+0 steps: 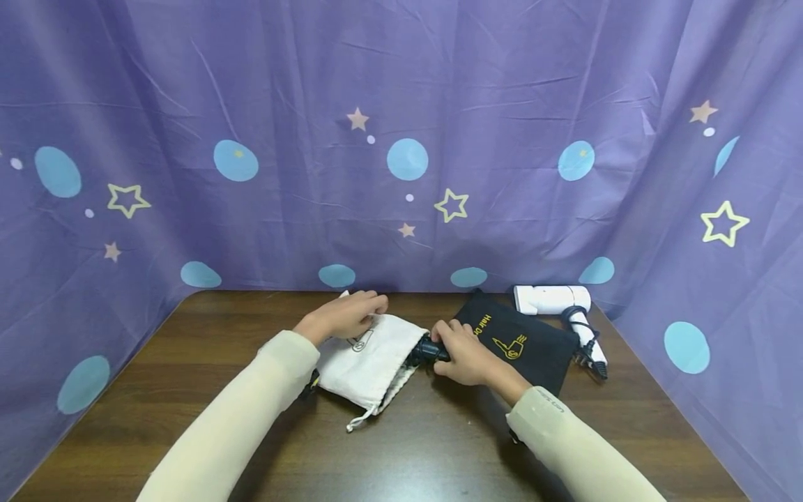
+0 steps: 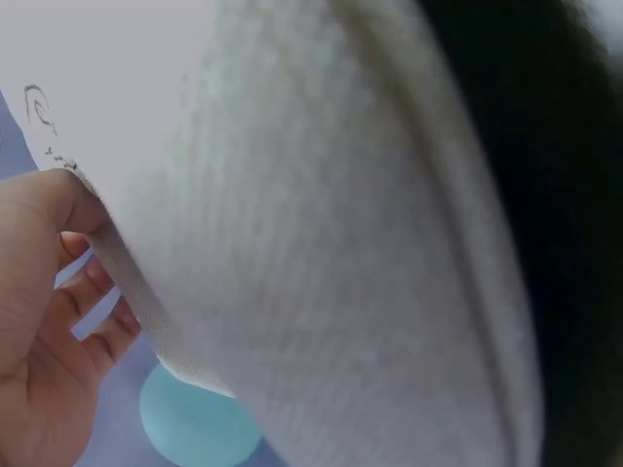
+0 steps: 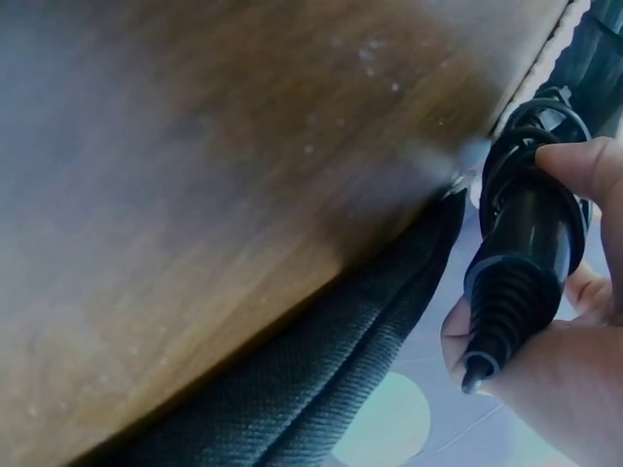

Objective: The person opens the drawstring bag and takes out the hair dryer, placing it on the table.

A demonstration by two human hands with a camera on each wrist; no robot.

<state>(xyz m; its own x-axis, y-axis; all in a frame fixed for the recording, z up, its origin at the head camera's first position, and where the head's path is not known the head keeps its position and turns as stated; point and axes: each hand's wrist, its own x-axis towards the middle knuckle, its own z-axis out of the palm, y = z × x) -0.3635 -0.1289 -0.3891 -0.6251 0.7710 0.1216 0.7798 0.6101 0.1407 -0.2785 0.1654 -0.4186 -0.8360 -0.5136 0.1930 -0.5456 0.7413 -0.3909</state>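
Note:
A white drawstring bag [image 1: 373, 366] with a printed hair dryer picture lies on the table, its mouth toward the right. My left hand [image 1: 346, 317] holds the bag by its far edge; in the left wrist view the thumb lies on the printed side and the fingers [image 2: 92, 282] are behind. At the bag's mouth, my right hand [image 1: 467, 355] grips the handle of a black hair dryer [image 3: 531, 229]. A cord is wound round this handle. The dryer's other end is inside the bag, mostly hidden.
Right of the white bag lies a black pouch [image 1: 539, 348] with yellow lettering and a dryer picture. A white hair dryer [image 1: 552, 300] with its cord wrapped round the handle lies at the back right. Behind the wooden table [image 1: 157, 404] hangs a purple curtain [image 1: 301, 188].

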